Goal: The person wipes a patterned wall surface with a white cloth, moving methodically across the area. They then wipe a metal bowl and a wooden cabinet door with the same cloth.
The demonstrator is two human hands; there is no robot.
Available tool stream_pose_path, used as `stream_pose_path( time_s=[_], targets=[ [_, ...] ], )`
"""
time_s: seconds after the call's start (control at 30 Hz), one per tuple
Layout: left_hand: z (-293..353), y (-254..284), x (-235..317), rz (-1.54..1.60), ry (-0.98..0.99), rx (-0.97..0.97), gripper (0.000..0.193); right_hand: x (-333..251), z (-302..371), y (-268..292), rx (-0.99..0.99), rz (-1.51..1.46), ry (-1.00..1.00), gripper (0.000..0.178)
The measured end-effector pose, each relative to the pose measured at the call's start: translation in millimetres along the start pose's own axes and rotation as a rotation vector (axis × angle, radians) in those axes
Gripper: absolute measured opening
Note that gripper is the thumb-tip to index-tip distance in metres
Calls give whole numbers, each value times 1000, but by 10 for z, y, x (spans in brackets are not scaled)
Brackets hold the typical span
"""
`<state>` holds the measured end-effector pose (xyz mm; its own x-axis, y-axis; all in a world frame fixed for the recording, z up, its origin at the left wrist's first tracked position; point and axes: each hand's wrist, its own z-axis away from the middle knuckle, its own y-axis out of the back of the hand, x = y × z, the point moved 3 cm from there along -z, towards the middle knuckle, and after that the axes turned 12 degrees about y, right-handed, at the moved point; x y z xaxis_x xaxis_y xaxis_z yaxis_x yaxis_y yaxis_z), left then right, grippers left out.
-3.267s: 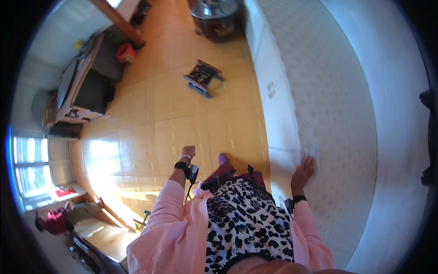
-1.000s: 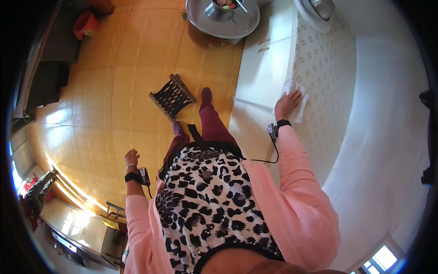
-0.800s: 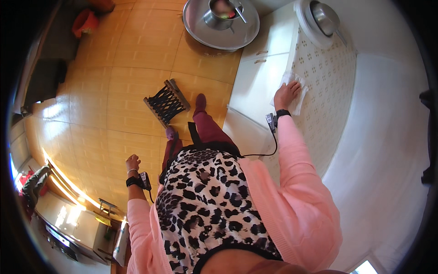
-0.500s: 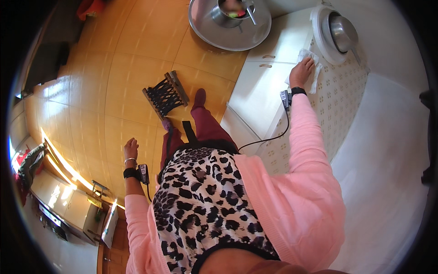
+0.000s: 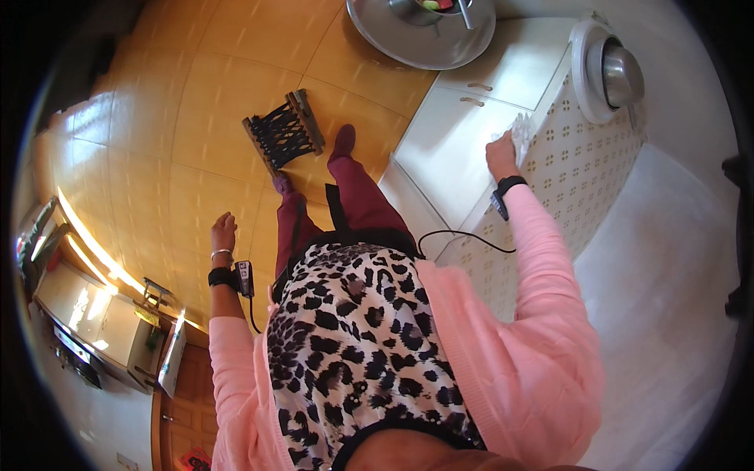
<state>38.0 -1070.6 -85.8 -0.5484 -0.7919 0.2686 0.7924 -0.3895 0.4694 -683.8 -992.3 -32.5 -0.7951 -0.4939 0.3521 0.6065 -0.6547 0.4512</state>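
Note:
At the front edge of the patterned counter [image 5: 561, 149], my right hand [image 5: 503, 155] is closed on a bunched white cloth [image 5: 520, 132]. Part of the cloth sticks out past my fingers, over the counter's edge near the white cabinet doors. My left hand [image 5: 223, 232] hangs at my side above the floor. Its fingers are curled together, and nothing shows in them. Both wrists carry black straps with small devices.
A white round appliance [image 5: 585, 74] with a metal pot [image 5: 622, 76] stands at the counter's far end. Past the cabinet [image 5: 455, 141] is a large round metal tray [image 5: 424, 51] bearing another pot. A folding stool [image 5: 283, 133] stands on the tiled floor by my feet.
My right hand has drawn the cloth from the counter top back to its front edge, bunching it. The left hand stays hanging. My view has shifted slightly.

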Motion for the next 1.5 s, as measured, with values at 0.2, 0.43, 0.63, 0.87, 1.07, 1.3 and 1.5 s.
stream_pose_path(
  time_s=[0.2, 0.43, 0.63, 0.87, 1.07, 1.3, 1.5],
  targets=[
    [-82, 219, -219, 32, 9, 14, 49, -1338, 189, -253, -43, -146, 199, 18],
    [-240, 469, -614, 28, 53, -16, 48, -2355, 831, 135, -236, -156, 341, 27],
    [-271, 453, -837, 55, 66, -1, 47, -1432, 401, -212, -246, -201, -29, 49],
    [2, 468, -1104, 67, 51, 22, 47, -366, -131, -23, -296, 78, -351, 51],
    [-44, 541, -1425, -19, 11, 31, 44, -1369, 55, -288, -382, 169, 80, 71],
    [-325, 914, -1150, -247, -97, 151, 44, -2789, 573, -659, -165, -198, 141, 38],
    [-565, 1238, -905, -198, -202, 123, 38, -3191, 1050, -248, -7, -674, -69, 27]
  ],
)
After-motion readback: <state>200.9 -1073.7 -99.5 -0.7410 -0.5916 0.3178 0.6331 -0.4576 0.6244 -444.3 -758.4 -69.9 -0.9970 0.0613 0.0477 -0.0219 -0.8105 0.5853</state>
